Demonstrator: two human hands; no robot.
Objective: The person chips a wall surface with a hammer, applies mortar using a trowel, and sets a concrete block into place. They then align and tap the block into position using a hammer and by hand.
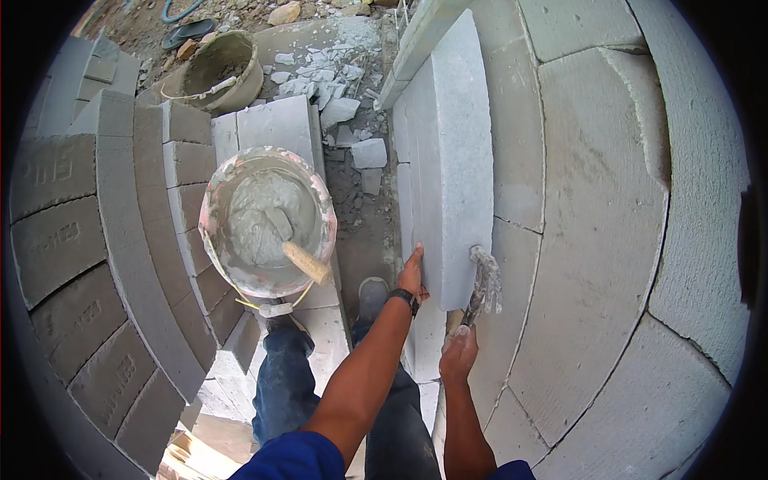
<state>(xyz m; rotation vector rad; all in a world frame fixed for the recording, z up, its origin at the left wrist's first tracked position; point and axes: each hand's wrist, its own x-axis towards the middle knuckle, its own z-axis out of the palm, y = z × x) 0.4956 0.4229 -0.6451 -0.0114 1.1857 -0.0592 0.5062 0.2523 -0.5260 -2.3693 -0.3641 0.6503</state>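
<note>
A long pale aerated concrete block (466, 160) lies along the top of the low wall in front of me. My left hand (412, 274), with a dark watch at the wrist, grips the block's left side near its close end; some of its fingers are hidden. My right hand (458, 354) is closed round the handle of a mortar-caked hand tool (486, 282) with a ragged, tooth-like edge. The tool's head touches or nearly touches the block's right near edge. To the left, a bucket (210, 216) holds wet grey mortar (260, 212), and a wooden-handled trowel (306, 262) rests in it.
Stacked blocks (76, 240) rise on the left, and a large block wall (596, 168) stands close on the right. Broken block pieces (340, 112) litter the narrow passage ahead. A second bucket (254, 80) stands beyond. My shoe (373, 296) is beside the wall.
</note>
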